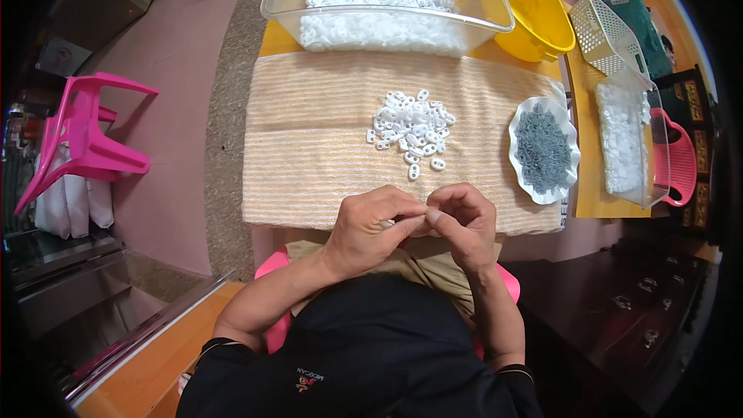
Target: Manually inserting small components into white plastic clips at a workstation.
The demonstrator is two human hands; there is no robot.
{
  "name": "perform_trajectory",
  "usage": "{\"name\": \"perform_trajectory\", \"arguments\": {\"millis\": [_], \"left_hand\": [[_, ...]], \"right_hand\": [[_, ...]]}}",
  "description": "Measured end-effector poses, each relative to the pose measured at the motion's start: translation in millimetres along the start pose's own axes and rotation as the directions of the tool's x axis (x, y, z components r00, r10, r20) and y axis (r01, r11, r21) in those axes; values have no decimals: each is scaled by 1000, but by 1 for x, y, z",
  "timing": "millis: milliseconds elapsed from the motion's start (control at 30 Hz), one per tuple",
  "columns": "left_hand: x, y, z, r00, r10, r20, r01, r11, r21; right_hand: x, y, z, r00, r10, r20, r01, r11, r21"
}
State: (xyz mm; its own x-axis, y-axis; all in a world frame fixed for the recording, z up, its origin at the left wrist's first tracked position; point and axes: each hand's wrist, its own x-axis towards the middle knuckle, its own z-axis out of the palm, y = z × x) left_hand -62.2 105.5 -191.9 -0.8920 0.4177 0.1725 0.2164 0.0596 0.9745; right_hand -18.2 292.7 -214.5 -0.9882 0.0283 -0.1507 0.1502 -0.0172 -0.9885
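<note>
I see a matt, ribbed cloth (325, 147) in pale orange, soft and woven. On it lie glossy white plastic links (410, 130), smooth. The bin (387, 23) behind is clear, shiny plastic. The bowl (534, 8) is glossy yellow plastic; the plate (520, 120) white and smooth, its grey bits (542, 147) dull

Before you lies a cloth (309, 155) of pale orange and cream in fine horizontal stripes, spread over a yellow-orange bench (596, 186), with a heap of white plastic pieces (410, 130) on it and a white wavy-rimmed dish (517, 147) of grey-blue bits (542, 147) to your right. Farther off you see a clear tub (286, 11) of more white pieces, a bright yellow bowl (534, 8), a cream perforated basket (607, 31) and a pink one (681, 162). To your left stands a hot-pink plastic chair (89, 139) on pale pink floor (170, 70); your top (371, 356) is black.
</note>
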Motion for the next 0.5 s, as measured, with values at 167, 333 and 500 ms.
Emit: {"name": "perform_trajectory", "arguments": {"millis": [167, 333, 500], "left_hand": [[-1, 2, -1, 991, -132, 34, 135, 988, -78], [0, -4, 1, 988, -153, -6, 152, 984, -94], [-1, -9, 5, 988, -152, -11, 149, 979, -142]], "right_hand": [[3, -12, 4, 997, 71, 39, -73, 995, 66], [4, -11, 4, 967, 237, 91, -245, 964, 99], [7, -8, 4, 974, 190, 124, -208, 965, 157]]}}
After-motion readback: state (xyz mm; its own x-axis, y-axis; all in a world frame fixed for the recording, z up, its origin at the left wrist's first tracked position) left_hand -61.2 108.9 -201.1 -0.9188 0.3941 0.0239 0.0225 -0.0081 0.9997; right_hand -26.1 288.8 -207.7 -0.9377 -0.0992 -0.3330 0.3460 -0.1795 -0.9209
